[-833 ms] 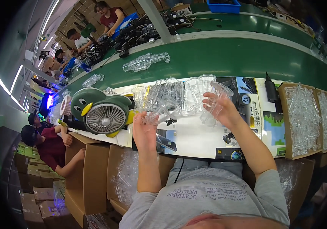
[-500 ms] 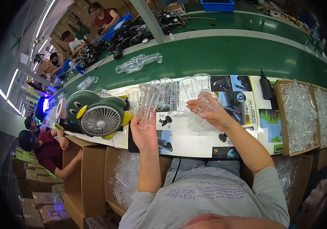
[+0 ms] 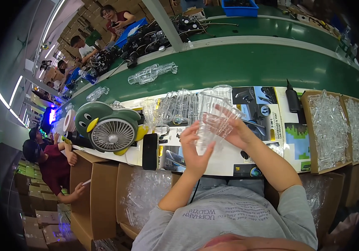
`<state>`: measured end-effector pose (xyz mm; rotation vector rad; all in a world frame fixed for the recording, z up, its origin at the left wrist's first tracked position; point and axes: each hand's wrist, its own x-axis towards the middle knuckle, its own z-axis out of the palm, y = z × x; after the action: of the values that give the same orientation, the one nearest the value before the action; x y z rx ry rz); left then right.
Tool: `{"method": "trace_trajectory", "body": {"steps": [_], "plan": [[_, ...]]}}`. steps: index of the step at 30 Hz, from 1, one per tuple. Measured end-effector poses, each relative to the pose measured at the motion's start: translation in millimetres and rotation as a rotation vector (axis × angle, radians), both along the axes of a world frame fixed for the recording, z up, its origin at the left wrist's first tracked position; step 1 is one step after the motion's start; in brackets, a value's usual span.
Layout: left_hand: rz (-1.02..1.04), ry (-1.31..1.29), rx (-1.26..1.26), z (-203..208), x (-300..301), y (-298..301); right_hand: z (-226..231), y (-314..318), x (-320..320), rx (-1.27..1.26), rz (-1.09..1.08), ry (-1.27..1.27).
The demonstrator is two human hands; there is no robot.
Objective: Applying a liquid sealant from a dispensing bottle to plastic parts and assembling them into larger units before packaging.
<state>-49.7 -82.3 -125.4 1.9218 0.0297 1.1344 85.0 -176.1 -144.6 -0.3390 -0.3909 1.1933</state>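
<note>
In front of my chest, my two hands hold clear plastic parts with wide round rims and narrow, tube-like stems. My left hand is closed round the lower part of one clear plastic cup, its rim facing up and away. My right hand grips a second clear plastic cup, tilted against the first. The two overlap in view, so whether one sits inside the other is hard to tell. Just beyond them, several similar clear parts stand in a row on the printed sheet.
A green penguin-shaped fan and a black phone are at left. Right are a black bottle and cardboard trays of small clear parts. Open cartons stand below the table edge. Other people work at far left.
My left hand has moved right with its cup and met the cup in my right hand. The phone, earlier hidden behind my left hand, now shows.
</note>
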Motion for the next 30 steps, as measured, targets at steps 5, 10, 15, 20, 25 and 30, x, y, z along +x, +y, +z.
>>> {"method": "trace_trajectory", "body": {"steps": [5, 10, 15, 20, 25, 30], "plan": [[0.034, 0.241, 0.189, 8, 1, -5, 10, -5, 3, -0.086, -0.087, -0.082], [-0.034, 0.24, 0.157, 14, -2, -7, 1, -3, 5, -0.169, -0.181, -0.172], [-0.063, 0.251, 0.148, 11, 1, -5, 10, -5, 5, -0.207, -0.246, -0.178], [-0.095, 0.283, 0.16, 17, 1, -5, 11, -11, 10, -0.167, -0.35, -0.388], [-0.079, 0.287, 0.107, 17, -1, -3, 18, -22, 34, -0.18, -0.468, -0.34], [-0.048, 0.274, 0.043, 7, -11, 16, 28, -55, 84, -0.271, -0.594, -0.317]]}}
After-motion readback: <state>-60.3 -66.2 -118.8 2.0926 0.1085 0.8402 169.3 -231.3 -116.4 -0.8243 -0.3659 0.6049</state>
